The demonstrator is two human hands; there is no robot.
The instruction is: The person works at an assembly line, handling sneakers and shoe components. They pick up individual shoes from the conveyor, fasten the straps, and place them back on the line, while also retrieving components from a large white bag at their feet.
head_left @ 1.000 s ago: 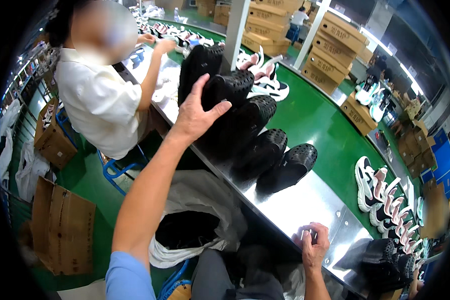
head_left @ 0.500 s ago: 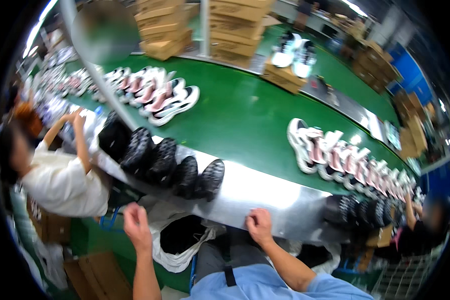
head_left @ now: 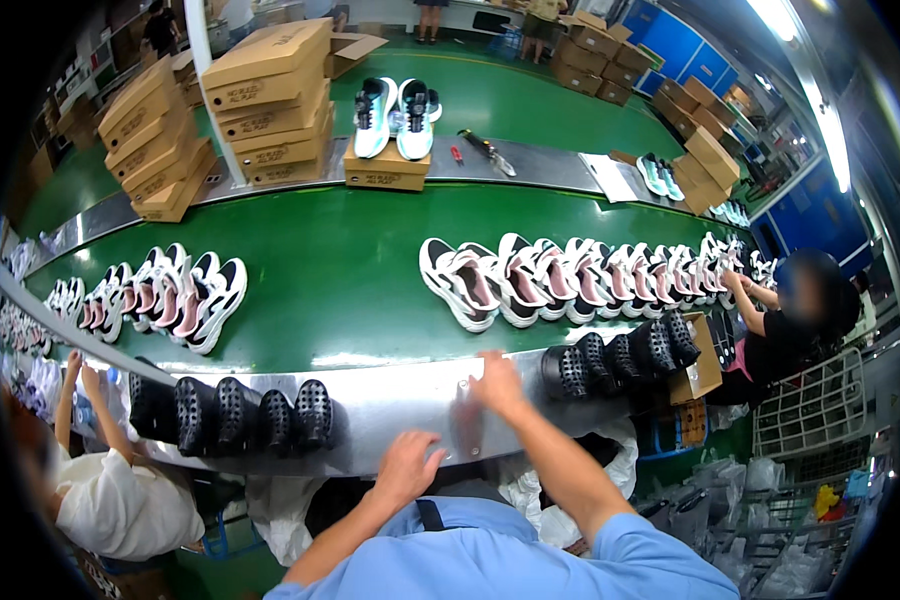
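Both hands are on the steel ledge [head_left: 390,400], holding nothing. The left hand [head_left: 407,466] rests near its front edge, fingers loosely curled and together. The right hand [head_left: 497,383] lies flat further up, fingers spread, though blur makes them hard to read. The black shoes sit either side: one row [head_left: 232,415] to the left, another row [head_left: 620,358] just right of the right hand, both already lined up. The stretch of ledge between them is bare, so that gap looks like what's left.
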